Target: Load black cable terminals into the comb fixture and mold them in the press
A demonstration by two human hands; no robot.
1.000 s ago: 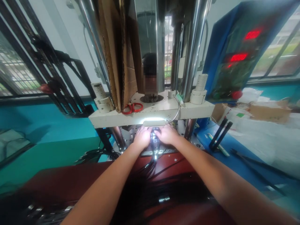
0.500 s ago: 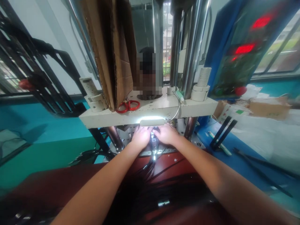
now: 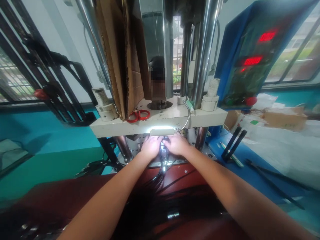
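My left hand (image 3: 151,146) and my right hand (image 3: 178,144) reach under the press's cream plate (image 3: 200,119), one on each side of a small metal block (image 3: 164,145). Both thumbs point inward to the block, and the fingers are bent round its far part. What they pinch there is hidden by the hands and a lit lamp bar (image 3: 162,132). From between the hands, a bundle of black cables (image 3: 160,176) runs back over the dark red table (image 3: 182,176). More black cables lie blurred between my forearms.
Red-handled scissors (image 3: 138,115) and cardboard (image 3: 120,60) rest on the cream plate. Steel columns (image 3: 124,150) flank the work spot. To the right stand a blue control box (image 3: 240,60) with red digits, and black tongs-like bars (image 3: 272,180) on a blue surface.
The camera view has turned slightly, so the surroundings sit a little differently. Both hands stay at the metal block with almost the same pose.
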